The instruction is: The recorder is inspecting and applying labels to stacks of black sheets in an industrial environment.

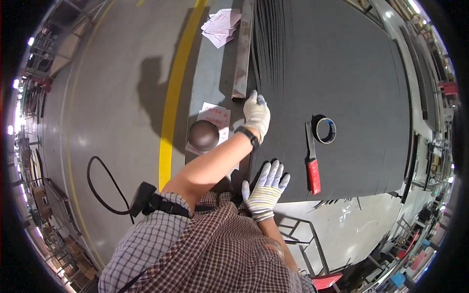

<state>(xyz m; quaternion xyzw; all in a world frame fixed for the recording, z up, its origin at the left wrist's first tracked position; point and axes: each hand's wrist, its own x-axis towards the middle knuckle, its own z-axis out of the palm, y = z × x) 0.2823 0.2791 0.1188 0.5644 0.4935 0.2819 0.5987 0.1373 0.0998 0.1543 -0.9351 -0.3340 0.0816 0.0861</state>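
Note:
My left hand (257, 116), in a pale knit glove, is closed at the left edge of a large black sheet (351, 97). Its fingertips meet a thin black strip (256, 73) running along that edge, beside the end of a long rusty metal bar (240, 73). Flat on the sheet's near left corner rests my right hand (266, 188), gloved in striped knit, fingers spread and holding nothing. To its right lies a knife (313, 168) with a red-wrapped handle. A roll of tape (325, 130) sits against the knife's blade.
A dark round weight (203, 136) stands on printed paper slips (215, 113) left of my left forearm. More slips (222, 25) lie farther up beside the bar. Narrow cuts run through the sheet's far left part. A yellow floor line (176, 97) passes on the left.

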